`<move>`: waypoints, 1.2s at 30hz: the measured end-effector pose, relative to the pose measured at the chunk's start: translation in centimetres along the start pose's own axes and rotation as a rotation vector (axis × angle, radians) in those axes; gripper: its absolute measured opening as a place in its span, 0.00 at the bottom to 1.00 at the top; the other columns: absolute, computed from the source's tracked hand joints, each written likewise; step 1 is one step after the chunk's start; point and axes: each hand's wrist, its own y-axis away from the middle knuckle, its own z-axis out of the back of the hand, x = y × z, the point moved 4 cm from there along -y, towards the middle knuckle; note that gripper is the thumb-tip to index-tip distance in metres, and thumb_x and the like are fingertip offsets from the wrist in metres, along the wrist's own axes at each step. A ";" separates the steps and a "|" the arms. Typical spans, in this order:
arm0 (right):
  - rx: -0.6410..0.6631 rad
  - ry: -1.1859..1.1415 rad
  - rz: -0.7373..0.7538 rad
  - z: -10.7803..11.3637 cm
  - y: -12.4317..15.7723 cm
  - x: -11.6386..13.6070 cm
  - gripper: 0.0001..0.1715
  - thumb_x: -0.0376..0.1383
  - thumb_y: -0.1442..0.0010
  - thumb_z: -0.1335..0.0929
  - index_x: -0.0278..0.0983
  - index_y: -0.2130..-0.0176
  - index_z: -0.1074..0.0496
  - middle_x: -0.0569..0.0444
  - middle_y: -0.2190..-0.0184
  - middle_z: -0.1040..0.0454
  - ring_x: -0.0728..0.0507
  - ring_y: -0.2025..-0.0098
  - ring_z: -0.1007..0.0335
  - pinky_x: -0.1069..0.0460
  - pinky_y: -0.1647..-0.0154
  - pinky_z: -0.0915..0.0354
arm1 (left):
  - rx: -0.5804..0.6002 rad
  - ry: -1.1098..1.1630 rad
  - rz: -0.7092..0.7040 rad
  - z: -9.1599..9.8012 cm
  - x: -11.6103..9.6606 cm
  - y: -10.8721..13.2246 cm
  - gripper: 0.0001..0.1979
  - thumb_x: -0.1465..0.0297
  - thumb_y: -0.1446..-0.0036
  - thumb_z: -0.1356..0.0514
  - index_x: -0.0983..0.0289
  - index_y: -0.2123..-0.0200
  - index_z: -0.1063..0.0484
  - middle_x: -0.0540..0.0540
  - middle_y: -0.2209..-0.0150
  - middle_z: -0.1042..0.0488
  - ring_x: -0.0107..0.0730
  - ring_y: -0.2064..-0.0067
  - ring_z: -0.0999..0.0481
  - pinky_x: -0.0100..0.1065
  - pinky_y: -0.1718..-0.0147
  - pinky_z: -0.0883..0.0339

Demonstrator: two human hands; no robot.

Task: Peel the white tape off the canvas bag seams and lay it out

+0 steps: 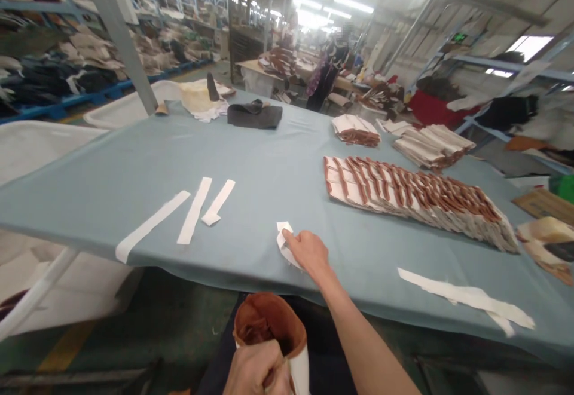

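Note:
My right hand (308,250) reaches over the near edge of the blue-grey table (134,168) and pinches a small crumpled white strip (283,241) that lies on the cloth. My left hand (255,369) is low, below the table edge, closed around a brown leather boot shaft with white lining (271,323), its round opening facing up.
Three white strips (195,210) lie to the left, a longer one (466,294) to the right. A fanned row of brown-and-white pieces (417,195) and further stacks (433,144) sit at the right. A dark cloth (255,115) lies at the far end. People work beyond.

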 end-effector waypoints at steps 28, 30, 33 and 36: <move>0.182 -1.116 0.203 6.7 13.0 -6.7 0.23 0.44 0.42 0.29 0.36 0.50 0.27 0.64 0.79 0.37 0.52 0.80 0.49 0.56 0.79 0.49 | 0.209 0.526 0.447 5.1 -8.3 -8.2 0.14 0.59 0.41 0.37 0.64 0.61 0.22 0.54 0.66 0.23 0.32 0.70 0.29 0.29 0.70 0.36; 0.164 -1.051 0.268 7.0 14.5 -7.5 0.24 0.42 0.40 0.30 0.37 0.46 0.28 0.64 0.79 0.37 0.51 0.78 0.47 0.55 0.77 0.47 | 0.299 0.647 0.457 4.2 -9.4 -8.7 0.17 0.57 0.42 0.36 0.64 0.59 0.19 0.57 0.62 0.20 0.35 0.66 0.25 0.31 0.65 0.32; 0.137 -0.906 0.342 7.2 16.4 -8.9 0.22 0.38 0.37 0.34 0.37 0.45 0.26 0.64 0.78 0.41 0.50 0.76 0.47 0.54 0.75 0.47 | 0.445 0.894 0.512 2.5 -10.9 -9.3 0.22 0.53 0.43 0.33 0.64 0.54 0.19 0.57 0.65 0.20 0.33 0.68 0.27 0.32 0.64 0.31; 0.108 -0.691 0.371 7.4 18.0 -10.5 0.23 0.31 0.36 0.36 0.38 0.43 0.25 0.64 0.77 0.43 0.50 0.76 0.47 0.54 0.74 0.49 | 0.510 0.883 0.526 1.1 -12.2 -9.4 0.27 0.49 0.44 0.32 0.66 0.54 0.20 0.53 0.71 0.25 0.26 0.73 0.35 0.26 0.73 0.40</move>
